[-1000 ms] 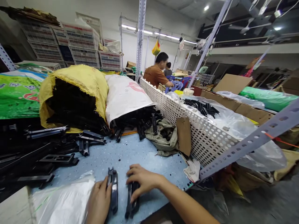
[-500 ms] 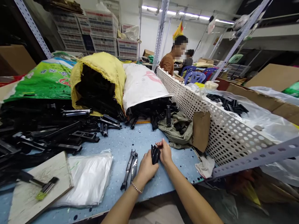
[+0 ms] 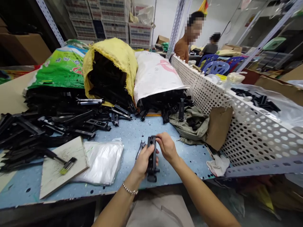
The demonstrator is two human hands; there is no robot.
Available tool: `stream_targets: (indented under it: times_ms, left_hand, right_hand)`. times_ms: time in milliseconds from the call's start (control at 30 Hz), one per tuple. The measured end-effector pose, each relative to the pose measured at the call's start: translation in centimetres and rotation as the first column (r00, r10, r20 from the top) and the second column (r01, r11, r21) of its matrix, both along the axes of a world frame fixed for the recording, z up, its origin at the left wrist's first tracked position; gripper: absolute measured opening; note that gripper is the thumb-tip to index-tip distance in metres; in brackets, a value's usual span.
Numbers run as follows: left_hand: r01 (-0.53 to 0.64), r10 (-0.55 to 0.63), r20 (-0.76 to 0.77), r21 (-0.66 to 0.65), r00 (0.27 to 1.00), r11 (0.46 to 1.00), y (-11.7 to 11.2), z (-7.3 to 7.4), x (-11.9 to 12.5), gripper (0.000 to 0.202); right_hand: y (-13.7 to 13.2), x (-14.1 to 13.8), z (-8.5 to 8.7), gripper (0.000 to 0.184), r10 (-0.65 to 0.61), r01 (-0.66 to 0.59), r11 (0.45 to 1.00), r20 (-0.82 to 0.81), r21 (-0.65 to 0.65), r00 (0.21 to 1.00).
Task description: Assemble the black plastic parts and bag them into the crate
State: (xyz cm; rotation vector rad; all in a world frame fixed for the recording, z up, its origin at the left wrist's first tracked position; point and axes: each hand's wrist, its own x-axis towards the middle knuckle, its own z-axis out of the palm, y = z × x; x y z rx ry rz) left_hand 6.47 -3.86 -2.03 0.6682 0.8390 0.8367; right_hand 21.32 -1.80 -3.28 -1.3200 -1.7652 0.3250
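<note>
My left hand (image 3: 143,159) is wrapped round a long black part (image 3: 151,156) with round holes along its face, held nearly upright above the blue table (image 3: 132,132). At its top end the fingers of my right hand (image 3: 167,147) are pinched against the edge; whether a small piece sits between them is hidden. Another black part (image 3: 140,148) lies on the table just behind my left hand, partly covered by it. To the left are a stack of clear plastic bags (image 3: 101,162) and a pale board (image 3: 56,175) with a black-handled brush-like tool (image 3: 67,165) on it.
Black parts (image 3: 59,123) are heaped at the left, below a green sack (image 3: 56,69), a yellow sack (image 3: 118,53) and a white sack (image 3: 156,75). A grey-green cloth bag (image 3: 191,126), cardboard (image 3: 219,129) and a perforated white panel (image 3: 251,132) border the right. A person (image 3: 184,47) sits beyond.
The black part in my left hand has turned so its holed face shows and it stands more upright. My right fingers have come onto its top end. The camera view has shifted.
</note>
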Motion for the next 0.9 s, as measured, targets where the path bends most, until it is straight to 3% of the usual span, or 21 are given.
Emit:
stream_targets:
  times_ms: [100,233,367,533,600,700,733,800,867,900]
  left_hand:
    - [-0.161,0.163,-0.049,0.032,0.985,0.986,1.1,0.1,-1.1,0.044]
    - [-0.231,0.233,-0.089,0.033,0.968,0.972,2.2,0.6,-2.9,0.044]
    - [-0.244,0.245,-0.073,0.020,0.967,0.970,2.3,1.0,-3.6,0.045]
    - [-0.164,0.165,-0.069,0.014,0.984,0.986,2.1,0.8,-3.5,0.043]
    - [-0.138,0.143,-0.091,0.057,0.986,0.989,2.2,0.8,-3.6,0.043]
    - [-0.147,0.188,-0.180,0.216,0.966,0.965,2.5,1.2,-4.1,0.043]
    - [-0.139,0.212,-0.219,0.308,0.952,0.941,2.6,1.6,-4.4,0.045]
    - [-0.046,0.236,-0.298,0.529,0.925,0.847,2.7,2.8,-5.2,0.054]
    - [0.143,0.206,-0.381,0.712,0.901,0.688,2.5,4.5,-6.0,0.065]
    - [0.252,0.177,-0.432,0.761,0.885,0.598,2.2,5.2,-6.4,0.067]
  right_hand:
    - [-0.3,-1.4,0.0,0.030,-0.031,0.018,0.988,-0.081,-0.154,0.996]
    - [-3.3,-3.3,-0.8,0.031,0.260,-0.257,0.962,0.012,-0.096,0.966]
    - [-4.9,-4.4,-1.6,0.029,0.306,-0.312,0.950,0.160,0.012,0.939]
    - [-4.1,-4.1,-0.6,0.023,0.342,-0.363,0.932,0.288,0.020,0.895]
    - [-3.9,-4.3,-0.2,0.025,0.386,-0.392,0.920,0.197,-0.010,0.901]
    - [-4.0,-5.4,-0.2,0.033,0.361,-0.396,0.894,-0.188,-0.208,0.913]
    - [-4.1,-6.0,-0.4,0.036,0.294,-0.409,0.858,-0.355,-0.312,0.887]
    - [-4.1,-6.9,-0.6,0.039,0.106,-0.498,0.718,-0.631,-0.486,0.768]
    - [-3.5,-7.3,-0.5,0.039,-0.034,-0.594,0.604,-0.762,-0.531,0.646]
    - [-3.0,-7.2,-0.2,0.037,-0.061,-0.599,0.607,-0.782,-0.522,0.620]
